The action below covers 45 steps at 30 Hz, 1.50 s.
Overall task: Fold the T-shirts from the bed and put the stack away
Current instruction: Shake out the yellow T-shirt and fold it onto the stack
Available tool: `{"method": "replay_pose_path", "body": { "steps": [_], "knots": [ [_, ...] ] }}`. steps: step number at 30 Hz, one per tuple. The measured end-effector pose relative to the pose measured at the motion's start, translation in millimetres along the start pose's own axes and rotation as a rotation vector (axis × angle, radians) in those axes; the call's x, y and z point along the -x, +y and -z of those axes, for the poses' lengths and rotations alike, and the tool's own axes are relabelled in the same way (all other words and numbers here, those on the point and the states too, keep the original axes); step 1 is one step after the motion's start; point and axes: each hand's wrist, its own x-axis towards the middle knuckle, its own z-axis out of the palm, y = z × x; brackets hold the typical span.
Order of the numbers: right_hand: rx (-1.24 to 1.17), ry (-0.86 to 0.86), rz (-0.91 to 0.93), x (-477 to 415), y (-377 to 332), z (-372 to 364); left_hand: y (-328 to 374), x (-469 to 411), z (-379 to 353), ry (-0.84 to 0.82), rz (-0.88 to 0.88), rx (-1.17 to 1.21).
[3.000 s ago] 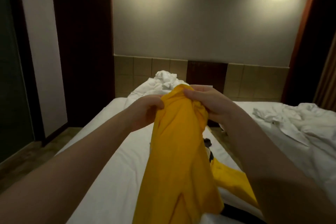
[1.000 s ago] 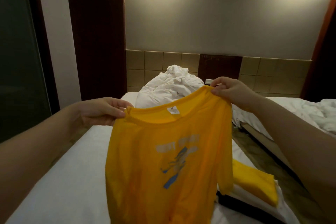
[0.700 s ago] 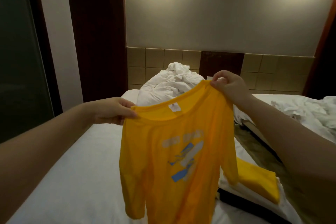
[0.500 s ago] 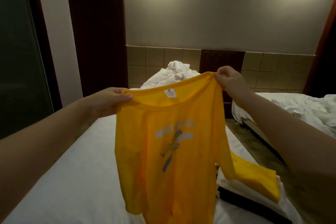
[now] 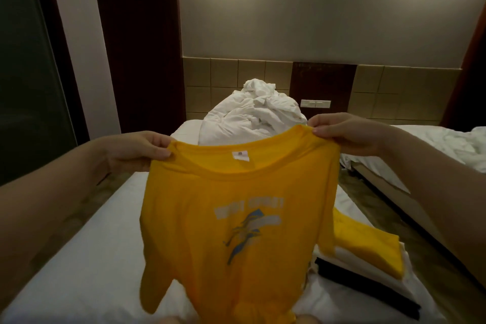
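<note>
1. The yellow T-shirt (image 5: pixel 236 218) hangs above the bed (image 5: pixel 79 258), with its hem cut off below.
2. The chest lettering is blurred, and the neck label (image 5: pixel 240 155) is illegible.
3. The left hand (image 5: pixel 134 151) and right hand (image 5: pixel 344 134) pinch its shoulders (the folded stack (image 5: pixel 368 258) is partly hidden).

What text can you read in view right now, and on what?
The chest print on the yellow T-shirt: two pale words above a graphic, too blurred to read.
The neck label: a small dark mark, too small to read.
No other lettering shows.

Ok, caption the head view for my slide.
Left hand and right hand hold a yellow T-shirt up by its shoulders above the bed, folded stack alongside.
</note>
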Motion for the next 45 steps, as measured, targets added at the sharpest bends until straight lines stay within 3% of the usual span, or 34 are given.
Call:
{"method": "replay_pose_path", "body": {
  "steps": [3,6,8,10,12,15,19,22,24,27,30,34,39,42,45],
  "knots": [
    [0.051,-0.053,-0.118,4,4,3,-7,2,1,0.027,0.01,-0.004],
    [0.412,-0.013,-0.202,-2,6,-6,-6,-4,-5,0.184,-0.001,0.031],
    [0.661,0.085,-0.208,-10,6,-14,-2,-11,-13,0.312,0.007,0.006],
    [0.712,0.239,-0.178,-17,6,-23,1,-19,-18,0.469,-0.003,-0.093],
    [0.595,0.375,-0.142,-23,7,-31,-2,-25,-17,0.569,-0.006,-0.228],
    [0.372,0.375,-0.203,-26,11,-37,-11,-31,-14,0.589,0.083,-0.439],
    [0.427,0.288,-0.34,-24,17,-35,-15,-29,-15,0.665,0.065,-0.404],
    [0.391,0.076,-0.403,-17,13,-29,-12,-22,-9,0.696,0.0,-0.367],
    [0.431,0.034,-0.379,-14,6,-25,-9,-19,-9,0.676,-0.001,-0.434],
    [0.459,0.232,-0.128,-11,-16,-22,1,-11,-7,0.726,-0.08,-0.448],
    [0.174,0.414,0.069,-9,-34,-25,18,-5,-4,0.831,-0.241,-0.315],
    [0.302,0.426,-0.05,-16,-27,-41,4,-7,-8,0.696,-0.073,-0.55],
    [-0.29,0.518,-0.065,-7,-20,-36,14,6,-14,0.724,-0.216,-0.204],
    [-0.366,0.519,-0.124,-4,-12,-42,21,9,-24,0.67,-0.184,-0.066],
    [-0.378,0.52,-0.187,-4,-1,-48,14,11,-34,0.618,-0.041,-0.031]
  ]
}}
